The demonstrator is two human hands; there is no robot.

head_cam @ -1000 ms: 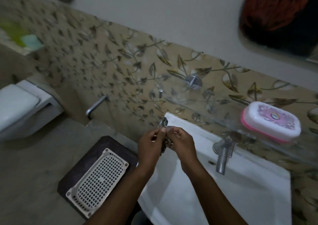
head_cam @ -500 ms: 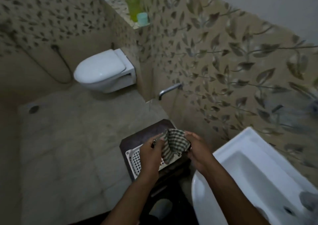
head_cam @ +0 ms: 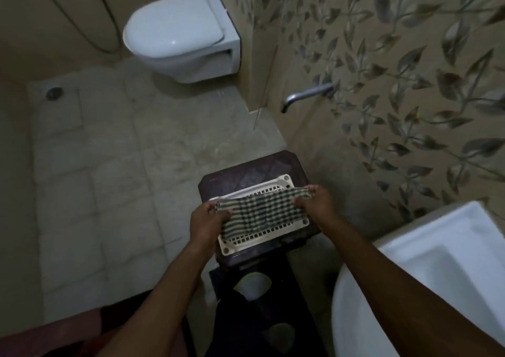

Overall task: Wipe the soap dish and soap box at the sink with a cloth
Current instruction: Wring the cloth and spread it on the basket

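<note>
A checked green and white cloth (head_cam: 259, 212) is stretched out between both hands. My left hand (head_cam: 206, 220) pinches its left end and my right hand (head_cam: 318, 202) pinches its right end. The cloth hangs just above a white perforated soap dish tray (head_cam: 240, 243), which lies on a dark stool (head_cam: 246, 173). The white sink (head_cam: 426, 272) shows at the lower right. The pink soap box is out of view.
A white wall-hung toilet (head_cam: 180, 34) is at the far end of the tiled floor (head_cam: 109, 165). A metal tap (head_cam: 306, 95) sticks out of the leaf-patterned wall (head_cam: 396, 83). A floor drain (head_cam: 53, 93) sits at the left.
The view swung left and down from the sink and soap box to the stool. The bunched cloth has been pulled open, my hands moving apart above the tray.
</note>
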